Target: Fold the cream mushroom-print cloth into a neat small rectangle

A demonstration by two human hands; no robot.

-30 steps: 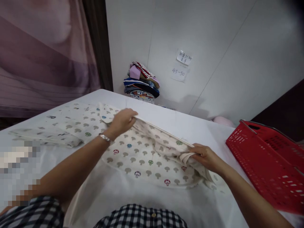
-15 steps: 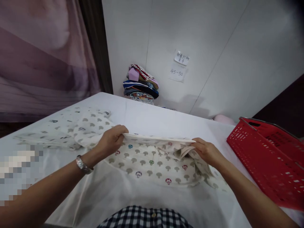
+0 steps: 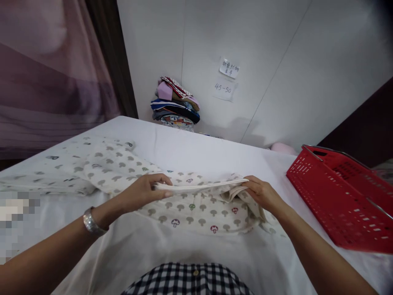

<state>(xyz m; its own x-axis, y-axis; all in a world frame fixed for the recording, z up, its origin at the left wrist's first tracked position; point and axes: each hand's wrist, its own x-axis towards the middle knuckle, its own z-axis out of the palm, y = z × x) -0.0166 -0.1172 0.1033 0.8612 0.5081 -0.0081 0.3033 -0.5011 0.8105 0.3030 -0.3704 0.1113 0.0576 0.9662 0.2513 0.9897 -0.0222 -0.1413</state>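
Observation:
A cream cloth point(image 3: 199, 213) printed with grey, red and green mushrooms lies partly folded on the white-covered table. Its pale bound edge is raised and stretches between my two hands. My left hand point(image 3: 147, 190), with a silver bracelet at the wrist, has the left end of this edge between thumb and fingers, in a loose grip. At the other end, my right hand point(image 3: 259, 192) pinches the edge firmly, next to a turned-over fold. More of the mushroom print point(image 3: 113, 162) spreads out on the left, beyond my left hand.
On the right stands a red perforated basket point(image 3: 331, 196) with metal handles. A stack of folded clothes point(image 3: 176, 102) is at the back against the wall, near paper notes point(image 3: 225, 88). A pinkish curtain point(image 3: 55, 82) hangs on the left. The white table cover point(image 3: 184, 147) shows behind the cloth.
My left hand has loosened from a tight pinch, with thumb and fingers now spread around the edge. The edge has slackened slightly. My right hand keeps its pinch. The view has shifted slightly.

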